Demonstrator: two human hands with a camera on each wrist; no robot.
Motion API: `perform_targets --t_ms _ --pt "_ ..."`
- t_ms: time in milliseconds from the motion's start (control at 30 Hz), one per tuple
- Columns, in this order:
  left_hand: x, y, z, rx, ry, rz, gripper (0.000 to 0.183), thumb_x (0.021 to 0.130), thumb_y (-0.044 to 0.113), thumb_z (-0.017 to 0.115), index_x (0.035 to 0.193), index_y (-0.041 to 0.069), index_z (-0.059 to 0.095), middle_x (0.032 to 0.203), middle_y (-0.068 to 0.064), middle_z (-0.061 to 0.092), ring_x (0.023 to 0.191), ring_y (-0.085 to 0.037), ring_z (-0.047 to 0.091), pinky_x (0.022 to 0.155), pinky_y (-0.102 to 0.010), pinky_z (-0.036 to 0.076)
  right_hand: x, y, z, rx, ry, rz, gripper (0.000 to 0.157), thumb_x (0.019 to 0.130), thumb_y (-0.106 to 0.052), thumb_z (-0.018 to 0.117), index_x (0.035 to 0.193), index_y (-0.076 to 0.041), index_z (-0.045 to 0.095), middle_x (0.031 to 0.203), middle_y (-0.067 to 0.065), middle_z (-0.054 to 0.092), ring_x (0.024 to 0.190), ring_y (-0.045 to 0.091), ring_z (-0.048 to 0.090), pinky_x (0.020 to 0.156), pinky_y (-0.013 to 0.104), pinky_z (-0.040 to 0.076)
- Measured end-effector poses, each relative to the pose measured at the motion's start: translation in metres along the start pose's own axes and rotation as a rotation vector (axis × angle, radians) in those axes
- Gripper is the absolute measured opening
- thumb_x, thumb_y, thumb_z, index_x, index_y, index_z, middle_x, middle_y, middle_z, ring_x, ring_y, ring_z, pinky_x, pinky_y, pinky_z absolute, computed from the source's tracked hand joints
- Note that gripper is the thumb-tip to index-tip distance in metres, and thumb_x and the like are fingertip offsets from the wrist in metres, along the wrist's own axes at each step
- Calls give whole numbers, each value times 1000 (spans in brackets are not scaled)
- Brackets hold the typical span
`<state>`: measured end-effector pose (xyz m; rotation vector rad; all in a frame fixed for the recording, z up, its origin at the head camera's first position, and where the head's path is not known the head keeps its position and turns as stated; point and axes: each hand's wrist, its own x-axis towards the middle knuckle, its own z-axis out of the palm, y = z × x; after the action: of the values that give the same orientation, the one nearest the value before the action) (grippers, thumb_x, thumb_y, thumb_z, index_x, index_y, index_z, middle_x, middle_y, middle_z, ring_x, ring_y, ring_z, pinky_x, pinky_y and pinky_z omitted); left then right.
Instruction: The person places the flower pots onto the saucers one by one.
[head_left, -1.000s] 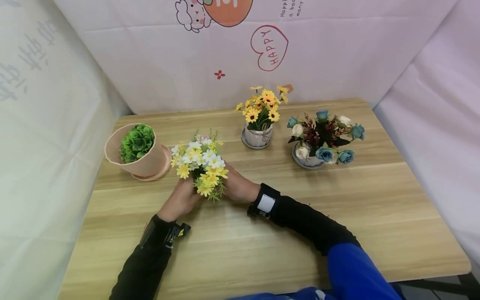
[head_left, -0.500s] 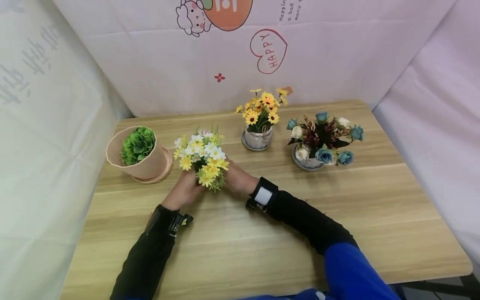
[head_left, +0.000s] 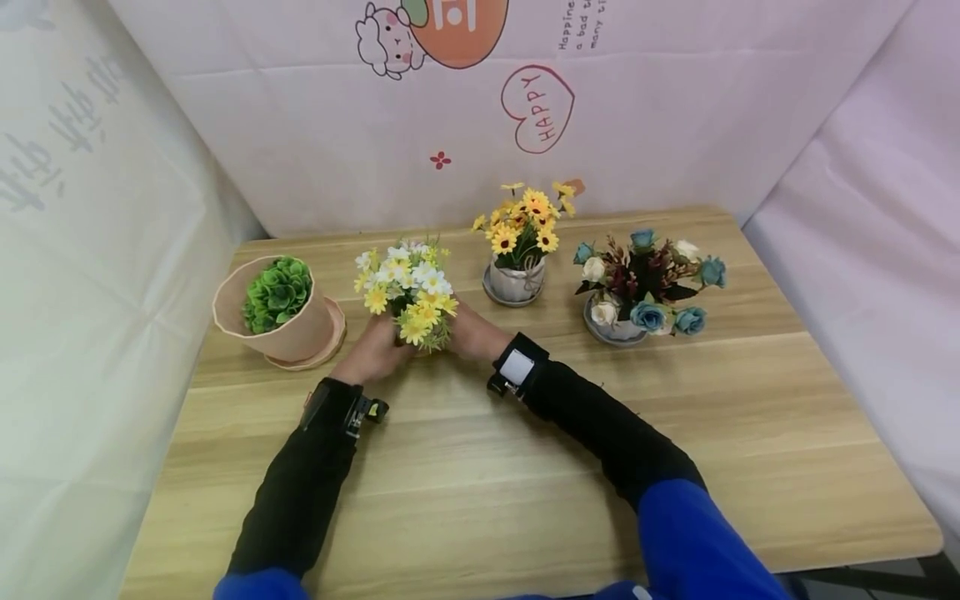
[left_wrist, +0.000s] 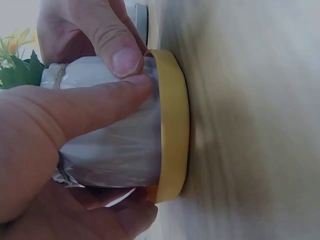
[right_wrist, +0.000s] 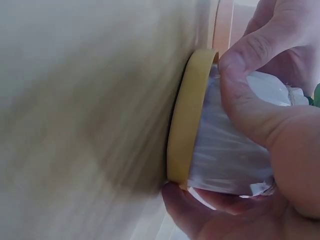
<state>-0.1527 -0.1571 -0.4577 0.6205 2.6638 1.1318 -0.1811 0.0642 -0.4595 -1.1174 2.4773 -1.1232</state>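
Note:
Both hands grip a small pale pot [left_wrist: 115, 150] of yellow and white daisies [head_left: 408, 287], left of the table's middle. My left hand [head_left: 375, 346] holds its left side and my right hand [head_left: 476, 333] its right. From above, the flowers hide the pot and most of the fingers. A yellow saucer [left_wrist: 174, 125] sits under the pot; the wrist views show its base close to the tabletop. Thumbs lie along the pot's wall, while other fingers [right_wrist: 182, 205] reach round to the saucer's edge. Twine circles the pot near its top.
A pink pot [head_left: 300, 321] with a green plant stands on a pink saucer at left. Behind and to the right are a pot of small sunflowers [head_left: 517, 279] and one of blue and white roses [head_left: 648, 317], each on a grey saucer. A printed cloth [head_left: 300, 125] hangs behind the table.
Both hands have moved the daisy pot away from the person, toward the back of the table and slightly right. The other pots stay in place; the head view has tilted slightly.

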Motion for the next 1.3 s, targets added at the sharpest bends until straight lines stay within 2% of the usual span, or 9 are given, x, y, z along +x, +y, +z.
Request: perform_targets --t_ms 167,300,400,733,800,900,1000,1167,1300 --pt "17 -3 -6 -9 -22 -1 52 98 0 70 146 -4 51 130 -26 63 117 -40 62 104 -54 52 15 6 -8 -77 -22 81 67 103 -5 60 162 4 31 170 24 33 159 37 32 135 42 21" --pt "30 -6 -10 -32 -30 -11 66 99 4 72 156 -2 40 151 -26 52 142 -40 50 124 -54 38 24 12 -14 -141 -32 97 57 105 -5 58 158 3 39 164 23 42 155 36 40 133 42 28" --pt "39 -8 -14 -47 -31 -17 68 98 5 74 157 -1 39 155 -25 50 146 -40 47 127 -54 35 31 15 -19 -177 -42 119 52 107 -7 56 157 1 43 163 21 45 153 35 42 132 42 30" --pt "64 -20 -25 -39 -24 -45 66 94 -1 76 152 -2 44 152 -24 52 145 -40 48 128 -52 33 54 19 -29 -103 -60 189 65 106 -14 63 165 -9 34 173 13 30 161 29 29 136 38 18" --pt "69 -22 -26 -26 -27 -40 64 95 -1 75 151 -3 45 142 -25 59 132 -40 58 123 -50 40 58 21 -31 -60 -49 199 68 103 -11 67 164 -10 37 172 12 33 160 28 31 135 37 19" --pt "75 -23 -29 7 -38 -60 44 95 1 75 133 -12 56 107 -24 73 95 -33 70 99 -42 53 65 23 -33 30 -24 224 76 96 -8 77 162 -12 40 170 9 37 158 26 34 134 36 22" --pt "81 -25 -32 28 -46 -90 24 97 5 75 104 -16 67 74 -22 72 64 -24 62 73 -36 51 73 25 -35 98 2 253 84 89 -2 82 161 -12 42 169 8 39 157 25 36 134 36 23" --pt "85 -28 -33 2 -27 -134 27 96 7 77 115 -10 67 94 -20 74 86 -25 64 83 -38 53 79 28 -35 94 -6 279 87 88 -3 84 162 -13 40 170 7 39 157 25 36 134 37 23" --pt "80 -27 -29 -22 -18 -148 53 97 7 75 142 -8 51 131 -28 63 120 -37 60 107 -49 48 75 32 -33 62 3 207 88 89 -8 84 164 -13 36 171 7 36 158 24 34 134 35 22"
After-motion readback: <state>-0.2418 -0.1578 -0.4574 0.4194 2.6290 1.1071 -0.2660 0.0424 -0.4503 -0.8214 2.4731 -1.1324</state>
